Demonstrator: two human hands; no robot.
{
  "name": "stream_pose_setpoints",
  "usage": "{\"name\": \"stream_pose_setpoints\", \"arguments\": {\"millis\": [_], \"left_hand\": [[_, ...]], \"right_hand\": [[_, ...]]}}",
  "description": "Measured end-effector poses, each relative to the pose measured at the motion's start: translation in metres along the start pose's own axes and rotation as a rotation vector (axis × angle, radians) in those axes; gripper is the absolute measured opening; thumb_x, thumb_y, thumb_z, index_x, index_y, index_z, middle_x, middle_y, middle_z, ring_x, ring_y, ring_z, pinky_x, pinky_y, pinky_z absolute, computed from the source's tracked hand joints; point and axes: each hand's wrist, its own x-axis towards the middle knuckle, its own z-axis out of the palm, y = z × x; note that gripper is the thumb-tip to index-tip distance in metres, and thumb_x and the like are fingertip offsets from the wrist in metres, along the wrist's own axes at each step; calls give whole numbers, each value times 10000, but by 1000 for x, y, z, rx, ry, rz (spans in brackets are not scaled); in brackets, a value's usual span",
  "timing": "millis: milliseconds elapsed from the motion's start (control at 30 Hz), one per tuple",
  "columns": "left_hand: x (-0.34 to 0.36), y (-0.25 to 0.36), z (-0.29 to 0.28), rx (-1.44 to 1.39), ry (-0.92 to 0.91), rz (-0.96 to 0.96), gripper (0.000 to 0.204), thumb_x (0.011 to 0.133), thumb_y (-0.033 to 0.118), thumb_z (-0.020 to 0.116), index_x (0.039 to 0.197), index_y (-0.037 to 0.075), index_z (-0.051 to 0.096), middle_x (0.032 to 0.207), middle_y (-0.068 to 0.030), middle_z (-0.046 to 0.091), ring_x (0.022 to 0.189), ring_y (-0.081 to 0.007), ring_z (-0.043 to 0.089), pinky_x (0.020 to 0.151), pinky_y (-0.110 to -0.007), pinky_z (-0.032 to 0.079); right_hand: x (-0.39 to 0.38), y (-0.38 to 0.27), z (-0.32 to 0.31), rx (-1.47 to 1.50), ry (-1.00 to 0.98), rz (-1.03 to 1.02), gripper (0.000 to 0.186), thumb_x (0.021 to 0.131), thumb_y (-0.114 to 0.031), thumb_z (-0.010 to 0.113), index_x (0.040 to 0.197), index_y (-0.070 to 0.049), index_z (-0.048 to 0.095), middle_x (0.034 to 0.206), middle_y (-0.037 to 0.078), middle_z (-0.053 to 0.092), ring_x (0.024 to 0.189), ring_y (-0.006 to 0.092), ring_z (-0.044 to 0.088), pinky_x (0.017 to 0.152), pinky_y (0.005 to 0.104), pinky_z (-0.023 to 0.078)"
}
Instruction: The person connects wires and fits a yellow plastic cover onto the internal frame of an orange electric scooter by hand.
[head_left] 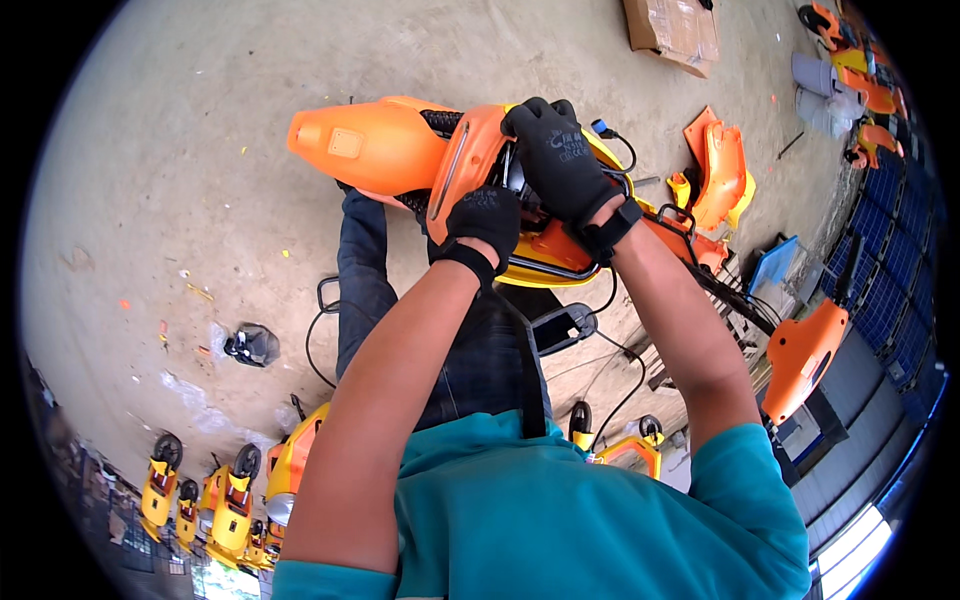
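Scooter (550, 242), orange and yellow, black fittings: set crosswise in front of the wearer, upper middle of the view; handlebar end toward the right, rounded orange fender (370, 148) toward the left.

Panel (462, 172), orange, curved, with a long pale strip: on the scooter, directly right of the fender, between the two hands.

Left hand (487, 218), black glove: bent at the panel's near end, touching it; fingertips hidden, so whether it grips cannot be told.

Right hand (560, 160), black glove: fingers curled down at the panel's far end, back of the hand uppermost; thumb out of sight, firmness of hold cannot be told.

Connector (602, 128), blue and black, on a looped black cable: just right of the right hand.

Handlebar cover (803, 358), orange: far right, near the right forearm.

Mirror (564, 327), black-framed: below the scooter, beside the wearer's lap.

Loose mouldings (722, 175), orange and yellow: on the floor, right of the scooter.

Tray (773, 263), blue: beyond these mouldings, nearer the right edge.

Carton (678, 38), brown: floor, top edge of the view.

Bag (253, 345), black: floor, left of the wearer's legs.

Further scooters (232, 512), mainly yellow: grouped at lower left.
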Motion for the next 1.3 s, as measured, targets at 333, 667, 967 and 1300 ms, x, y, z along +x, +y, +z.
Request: {"name": "stream_pose_setpoints", "arguments": {"millis": [333, 667, 967, 1300], "left_hand": [[3, 3, -7, 65, -76, -60, 283, 925, 208, 524, 1118, 106, 704, 1116, -156, 688, 1037, -299, 670, 932, -422, 506], [6, -6, 7, 93, -36, 15, 305, 948, 219, 489, 1185, 157, 670, 1089, -165, 690, 1014, -301, 670, 893, -448, 513], [0, 3, -2, 41, 4, 2, 262, 933, 214, 514, 1054, 85, 708, 1021, -160, 697, 972, -310, 676, 870, -431, 518], [3, 6, 10, 13, 121, -29, 203, 860, 177, 610, 980, 46, 708, 954, -188, 700, 899, -335, 685, 792, -440, 538]], "right_hand": [[-13, 8, 16, 0, 46, 160, 244, 829, -95, 607, 1064, -49, 561, 975, 174, 596, 888, 373, 602, 750, 431, 511], [-8, -12, 11, 117, -52, 390, 320, 811, -57, 619, 1125, -69, 556, 1020, 163, 587, 973, 367, 572, 791, 437, 496], [-16, 6, 17, -50, 164, 143, 336, 765, -64, 668, 1086, -53, 570, 995, 170, 589, 942, 366, 594, 807, 432, 508], [-16, 18, 17, -23, 128, 57, 289, 861, -197, 635, 1103, -55, 566, 975, 180, 580, 846, 393, 627, 719, 434, 529]]}}
